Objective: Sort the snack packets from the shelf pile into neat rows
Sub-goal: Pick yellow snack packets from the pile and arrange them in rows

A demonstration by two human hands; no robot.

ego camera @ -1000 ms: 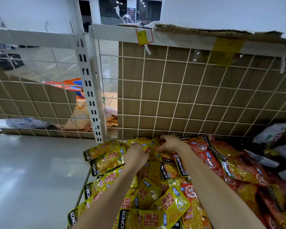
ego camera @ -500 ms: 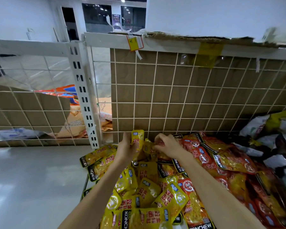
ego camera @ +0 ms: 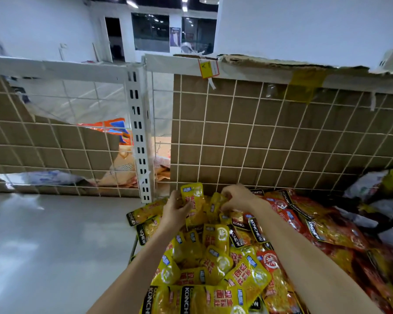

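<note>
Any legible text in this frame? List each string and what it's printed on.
"KONCHEW": black band of the yellow packet at the bottom edge.
"KONCHEW": black-banded packet below the right hand.
Red characters on the small yellow packet in the left hand: unreadable.
Yellow tag on the rail: too blurred.

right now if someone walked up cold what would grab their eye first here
First, the heap of yellow snack packets filling the lower middle, shading into red packets on the right. Next, the two bare arms reaching into its far edge: the left hand holds a small yellow packet upright, and the right hand pinches another yellow packet beside it. Behind stands a white wire grid backed with brown cardboard.
</note>
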